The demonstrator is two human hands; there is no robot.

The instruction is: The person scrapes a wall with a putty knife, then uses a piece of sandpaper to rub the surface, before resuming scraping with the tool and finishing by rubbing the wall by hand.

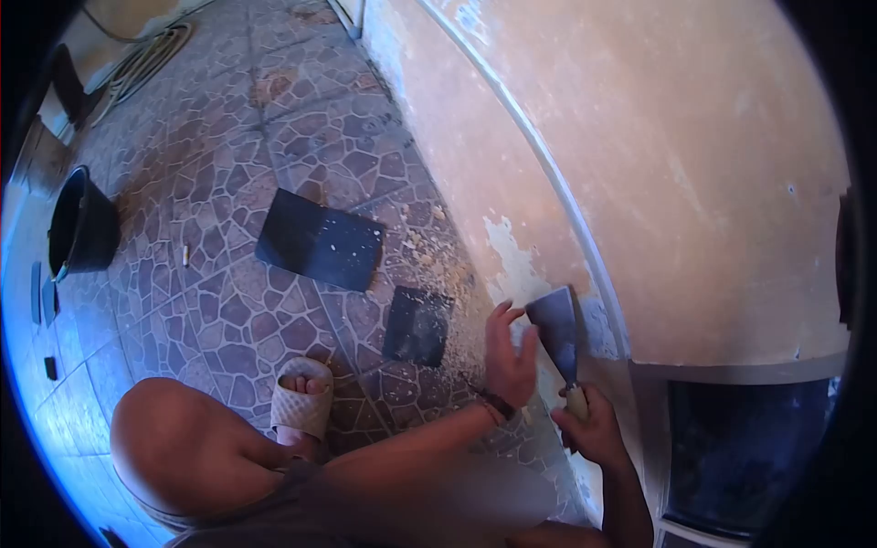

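Observation:
My right hand (594,425) is wrapped round the handle of a wide metal scraper (558,331), whose blade lies against the lower part of the peach wall (676,183). Just left of the blade, my left hand (512,356) has its fingers apart and holds nothing; a dark band circles that wrist. Around the blade the wall shows pale patches (512,260) where paint is gone. Below them, chips and flakes (434,251) are scattered on the floor along the wall's foot.
Two dark flat pieces, a larger one (320,239) and a smaller one (417,326), lie on the stone-patterned floor (210,301). A black bucket (91,224) stands at the left, a coiled hose (146,59) behind it. A dark-paned opening (744,447) is at the lower right.

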